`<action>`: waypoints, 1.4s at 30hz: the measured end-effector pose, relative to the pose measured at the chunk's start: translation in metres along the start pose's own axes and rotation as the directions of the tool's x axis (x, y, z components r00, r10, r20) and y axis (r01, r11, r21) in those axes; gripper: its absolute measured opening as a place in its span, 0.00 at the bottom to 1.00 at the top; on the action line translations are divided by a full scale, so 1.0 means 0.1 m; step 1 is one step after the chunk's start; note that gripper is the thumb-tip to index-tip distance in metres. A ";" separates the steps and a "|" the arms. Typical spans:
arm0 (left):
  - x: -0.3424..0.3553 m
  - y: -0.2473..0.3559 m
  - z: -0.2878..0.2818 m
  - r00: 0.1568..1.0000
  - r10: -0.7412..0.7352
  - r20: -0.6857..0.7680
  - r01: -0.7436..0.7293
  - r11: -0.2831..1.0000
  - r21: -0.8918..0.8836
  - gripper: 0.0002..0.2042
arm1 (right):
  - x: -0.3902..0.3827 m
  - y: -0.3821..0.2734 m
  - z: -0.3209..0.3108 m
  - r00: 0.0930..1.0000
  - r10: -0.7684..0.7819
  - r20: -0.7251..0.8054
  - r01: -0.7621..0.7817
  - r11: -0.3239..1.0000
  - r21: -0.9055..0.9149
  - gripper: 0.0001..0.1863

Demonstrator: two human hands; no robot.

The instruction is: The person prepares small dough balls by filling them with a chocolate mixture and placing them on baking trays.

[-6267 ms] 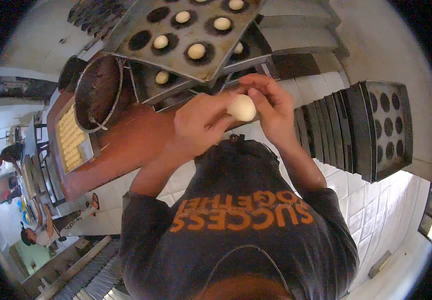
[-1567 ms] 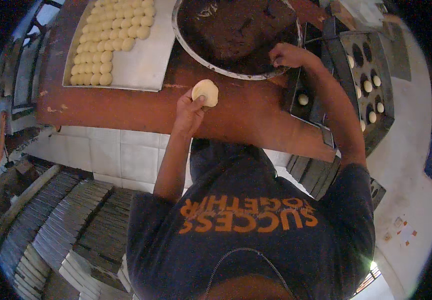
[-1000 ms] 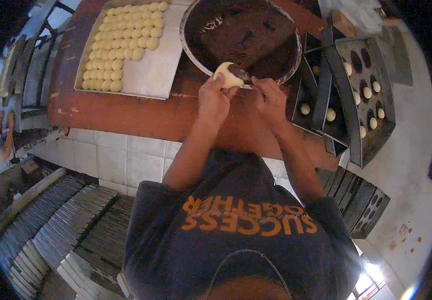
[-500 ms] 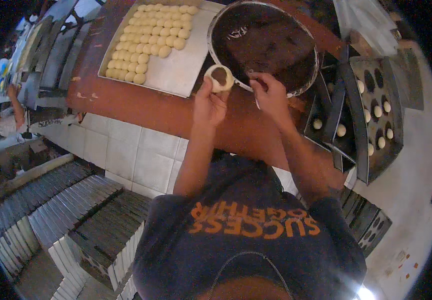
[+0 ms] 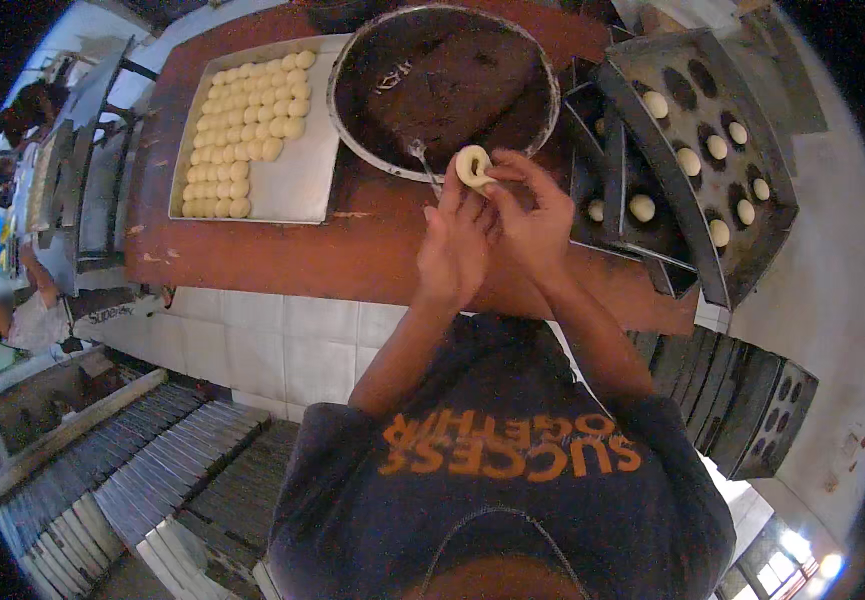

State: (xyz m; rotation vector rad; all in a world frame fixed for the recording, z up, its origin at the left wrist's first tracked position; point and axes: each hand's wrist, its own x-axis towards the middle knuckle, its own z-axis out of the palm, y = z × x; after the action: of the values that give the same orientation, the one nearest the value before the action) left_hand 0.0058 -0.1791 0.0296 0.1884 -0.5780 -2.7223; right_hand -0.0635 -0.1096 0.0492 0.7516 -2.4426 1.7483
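Observation:
Above the table's front part, a pale dough piece [image 5: 471, 166] is folded partly over, with a dark slit of filling showing in it. My left hand [image 5: 455, 240] holds it from below, fingers up. My right hand [image 5: 534, 208] pinches the dough's right edge between thumb and fingers. Just beyond them stands a wide round basin [image 5: 340, 140] of dark brown filling [image 5: 452, 85]. A metal spoon [image 5: 418, 152] leans on its near rim, its handle partly hidden behind my left hand.
A light metal tray [image 5: 302, 185] with rows of dough balls [image 5: 247, 120] lies left on the brown table [image 5: 282, 258]. Dark baking pans [image 5: 697, 215] with round hollows, some holding dough balls, overlap at right. Stacked pans [image 5: 742, 400] stand right below. Another person [image 5: 37, 315] is far left.
My right hand has let go of the spoon, which now rests in the basin, and grips the dough. The open dough cup has been folded over its filling. The view has shifted.

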 end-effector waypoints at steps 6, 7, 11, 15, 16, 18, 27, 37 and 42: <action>0.00 -0.62 0.12 0.946 -0.203 -0.252 0.211 0.977 0.008 0.16 | -0.22 0.47 -0.71 0.918 0.179 0.355 -0.296 0.903 0.312 0.17; 0.00 -0.73 0.12 0.938 -0.229 -0.259 0.241 0.970 0.017 0.14 | -0.31 0.46 -0.82 0.966 -0.062 0.250 0.050 0.997 0.051 0.15; -0.14 -1.26 0.26 0.941 -0.225 -0.252 0.276 0.942 0.190 0.08 | -0.53 0.43 -1.37 0.984 -0.155 0.087 0.163 0.982 -0.093 0.13; -0.42 -1.71 0.71 0.939 -0.125 -0.320 0.267 0.851 0.452 0.10 | -0.69 0.53 -1.97 0.989 0.097 0.115 -0.110 0.988 0.108 0.14; -0.47 -1.80 0.76 0.943 -0.206 -0.261 0.300 0.865 0.403 0.10 | -0.74 0.57 -2.13 0.987 0.091 0.135 -0.107 0.988 0.109 0.14; -0.55 -1.95 0.83 0.928 -0.353 -0.124 0.374 0.875 0.308 0.11 | -0.91 0.77 -2.38 0.996 -0.075 0.056 0.073 0.997 0.038 0.14; -0.84 -2.73 1.22 0.950 -0.263 -0.167 0.312 0.795 0.520 0.14 | -1.01 0.85 -3.23 0.971 -0.050 0.233 0.040 0.998 0.048 0.11; -0.90 -2.80 1.34 0.950 -0.129 -0.285 0.215 0.930 0.298 0.10 | -1.09 0.91 -3.08 0.901 -0.431 0.049 0.432 0.879 -0.201 0.13; -0.98 -2.58 1.47 0.970 -0.128 -0.208 0.169 0.966 0.196 0.09 | -0.93 0.67 -3.08 0.930 -0.333 0.154 0.344 0.938 -0.048 0.14</action>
State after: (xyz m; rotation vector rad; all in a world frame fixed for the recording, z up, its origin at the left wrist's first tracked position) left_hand -0.0125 0.1312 0.0620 0.5661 -0.8263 -2.7370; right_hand -0.0821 0.2174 0.0727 1.2446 -2.2690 1.5131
